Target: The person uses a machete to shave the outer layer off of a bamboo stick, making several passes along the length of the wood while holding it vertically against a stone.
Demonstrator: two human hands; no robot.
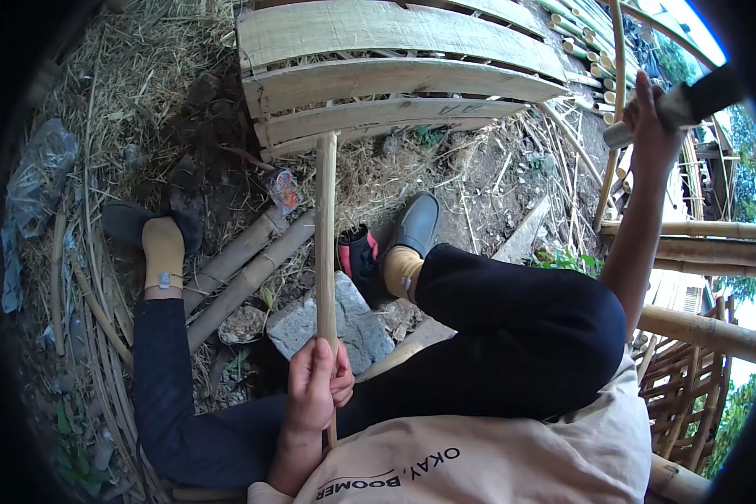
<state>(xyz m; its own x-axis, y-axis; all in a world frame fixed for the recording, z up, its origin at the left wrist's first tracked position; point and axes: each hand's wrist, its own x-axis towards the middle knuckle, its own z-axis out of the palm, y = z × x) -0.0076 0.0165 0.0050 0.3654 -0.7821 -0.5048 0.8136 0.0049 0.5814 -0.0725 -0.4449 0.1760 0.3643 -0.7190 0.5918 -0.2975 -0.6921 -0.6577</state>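
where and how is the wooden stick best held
The wooden stick is probably best gripped around its lower part, from the left, as the left hand does: it looks slender enough to wrap, and its long upper stretch lies clear of the hand.

We look through one wide fisheye view from the person's head, facing down and forward. Closest to us, the shirt [554, 445] fills the lower edge. The left hand [315, 385] falls below centre and the right hand [653, 134] at upper right. Past the trousers [512, 336] we see ground [475, 172], then wooden slats [403, 38] at the top, bowed by the lens. Darkness rounds our corners.
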